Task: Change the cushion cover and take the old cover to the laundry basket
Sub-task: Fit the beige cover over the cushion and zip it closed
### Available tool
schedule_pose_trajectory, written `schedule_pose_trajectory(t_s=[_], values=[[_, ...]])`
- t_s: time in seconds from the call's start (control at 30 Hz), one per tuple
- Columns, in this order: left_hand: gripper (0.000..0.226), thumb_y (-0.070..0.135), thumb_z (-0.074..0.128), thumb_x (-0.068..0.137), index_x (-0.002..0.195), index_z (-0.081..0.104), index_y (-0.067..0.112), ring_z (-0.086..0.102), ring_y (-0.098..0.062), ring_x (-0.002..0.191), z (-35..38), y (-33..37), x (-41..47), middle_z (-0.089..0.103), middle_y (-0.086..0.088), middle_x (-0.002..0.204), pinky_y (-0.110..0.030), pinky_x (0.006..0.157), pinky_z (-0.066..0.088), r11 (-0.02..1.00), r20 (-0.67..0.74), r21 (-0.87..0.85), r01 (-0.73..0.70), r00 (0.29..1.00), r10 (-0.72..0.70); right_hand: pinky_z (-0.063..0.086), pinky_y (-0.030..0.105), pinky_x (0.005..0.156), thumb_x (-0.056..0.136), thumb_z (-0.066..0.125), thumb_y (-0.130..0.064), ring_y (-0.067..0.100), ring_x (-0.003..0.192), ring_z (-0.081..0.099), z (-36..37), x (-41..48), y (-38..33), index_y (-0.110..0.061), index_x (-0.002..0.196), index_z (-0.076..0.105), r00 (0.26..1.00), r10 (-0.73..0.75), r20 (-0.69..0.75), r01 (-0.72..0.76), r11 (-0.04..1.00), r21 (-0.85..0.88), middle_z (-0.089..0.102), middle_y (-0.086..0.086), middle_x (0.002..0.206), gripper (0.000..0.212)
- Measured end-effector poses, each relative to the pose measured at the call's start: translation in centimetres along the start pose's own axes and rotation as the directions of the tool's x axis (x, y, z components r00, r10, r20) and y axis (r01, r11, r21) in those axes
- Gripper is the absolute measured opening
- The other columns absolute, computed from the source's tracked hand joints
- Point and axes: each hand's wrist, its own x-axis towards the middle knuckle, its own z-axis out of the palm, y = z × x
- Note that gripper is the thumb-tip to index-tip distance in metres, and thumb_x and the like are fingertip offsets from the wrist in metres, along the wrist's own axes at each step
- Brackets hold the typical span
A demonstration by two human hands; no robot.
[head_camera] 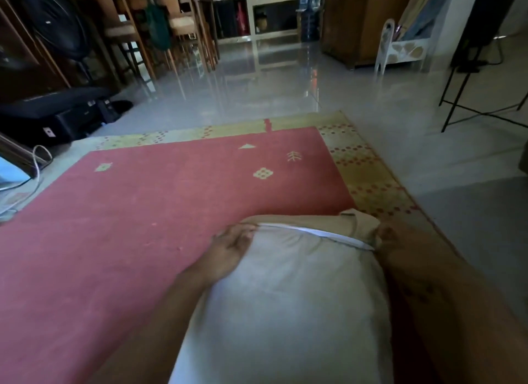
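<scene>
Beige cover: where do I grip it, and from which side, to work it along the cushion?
Grip the beige cover at its white-edged hem, one end per hand, from the left and right sides. It sits bunched over the far end of the cushion, so the hem is the free edge. The left hand pinches one end; the right hand, blurred, is at the other.

The cushion [288,312] is plain off-white, with no print. The cover [328,222] is plain beige-tan, edged by a thin white strip. The rug [143,212] has a faded red-pink field scattered with small pale yellow motifs: a triangle, a little tree and diamonds. Its border is straw yellow with rows of red dots. The floor [257,83] is glossy pale grey. The cabinet [363,17] is warm brown wood, the fan [54,17] and printer [57,109] black, the hanging bag [157,26] dark green.
</scene>
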Motion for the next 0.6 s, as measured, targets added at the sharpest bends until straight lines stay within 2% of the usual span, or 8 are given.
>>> schedule_pose_trajectory(t_s=[0.03,0.1,0.13,0.23,0.33,0.43,0.5,0.6], values=[[0.039,0.038,0.049,0.103,0.13,0.063,0.015,0.052,-0.018,0.131,-0.3,-1.5,0.3,0.061,-0.001,0.133,-0.008,0.102,0.028,0.995,0.016,-0.03,0.098,0.995,-0.098,0.044,0.02,0.071,0.089,0.064,-0.015,0.023,0.085,0.059,0.3,0.9,-0.9,-0.02,0.102,0.064,0.981,-0.193,-0.006,0.193,0.981,0.018,0.065,0.005,0.097,0.013],[0.039,0.031,0.048,0.105,0.141,0.054,0.014,0.045,-0.012,0.134,-0.6,-4.7,0.8,0.053,-0.002,0.143,-0.007,0.1,0.024,0.968,0.087,-0.05,0.246,0.966,-0.242,0.046,0.031,0.081,0.083,0.072,-0.042,0.018,0.093,0.059,-0.1,-0.4,-2.0,-0.038,0.117,0.05,0.847,-0.472,0.246,0.471,0.88,0.066,0.061,-0.006,0.104,0.041],[0.044,0.033,0.047,0.105,0.146,0.049,0.016,0.042,-0.011,0.135,-0.8,-6.0,1.2,0.049,0.0,0.148,-0.011,0.104,0.024,0.953,0.116,-0.043,0.299,0.949,-0.292,0.047,0.034,0.085,0.08,0.069,-0.056,0.016,0.094,0.06,0.1,-1.0,-2.5,-0.041,0.117,0.05,0.799,-0.544,0.257,0.528,0.839,0.134,0.062,-0.009,0.102,0.045],[0.048,0.03,0.048,0.106,0.152,0.04,0.021,0.037,-0.014,0.143,-0.9,-8.3,3.3,0.04,0.003,0.157,-0.023,0.114,0.024,0.925,0.167,-0.11,0.364,0.924,-0.343,0.045,0.044,0.1,0.072,0.056,-0.079,0.02,0.115,0.054,3.3,-2.9,-5.2,-0.038,0.117,0.056,0.77,-0.532,0.353,0.61,0.776,-0.161,0.056,-0.009,0.117,0.061],[0.047,0.017,0.05,0.104,0.15,0.042,0.014,0.043,-0.014,0.135,0.0,-8.8,5.2,0.046,-0.001,0.15,-0.024,0.11,0.03,0.845,0.3,-0.315,0.432,0.89,-0.343,0.049,0.044,0.091,0.066,0.065,-0.073,0.024,0.11,0.053,5.0,-2.4,-5.1,-0.033,0.112,0.054,0.793,-0.49,0.362,0.568,0.809,-0.15,0.057,-0.004,0.111,0.062],[0.019,0.014,0.06,0.099,0.116,0.064,0.017,0.056,-0.017,0.11,0.8,-9.3,5.8,0.063,-0.002,0.114,-0.03,0.098,0.043,0.735,0.286,-0.496,0.463,0.886,-0.365,0.051,0.041,0.075,0.079,0.061,-0.053,0.025,0.091,0.058,6.4,-2.6,-4.1,-0.031,0.088,0.05,0.766,-0.497,0.408,0.604,0.773,-0.195,0.055,-0.008,0.086,0.026],[0.008,0.015,0.06,0.098,0.091,0.06,0.019,0.055,-0.014,0.089,1.2,-9.9,5.3,0.059,0.002,0.089,-0.027,0.08,0.044,0.679,0.29,-0.574,0.458,0.889,-0.354,0.05,0.043,0.069,0.079,0.053,-0.04,0.03,0.081,0.061,7.2,-3.3,-4.3,-0.031,0.07,0.041,0.786,-0.524,0.329,0.594,0.786,-0.169,0.05,-0.01,0.072,0.017],[0.015,0.03,0.062,0.098,0.088,0.054,0.022,0.048,-0.009,0.076,1.2,-10.2,3.8,0.053,0.009,0.078,-0.028,0.068,0.039,0.684,0.285,-0.589,0.431,0.902,-0.324,0.051,0.051,0.05,0.084,0.044,-0.026,0.022,0.055,0.053,10.1,-1.8,-2.2,-0.042,0.063,0.033,0.735,-0.671,0.093,0.678,0.729,-0.094,0.04,-0.018,0.061,0.028]])
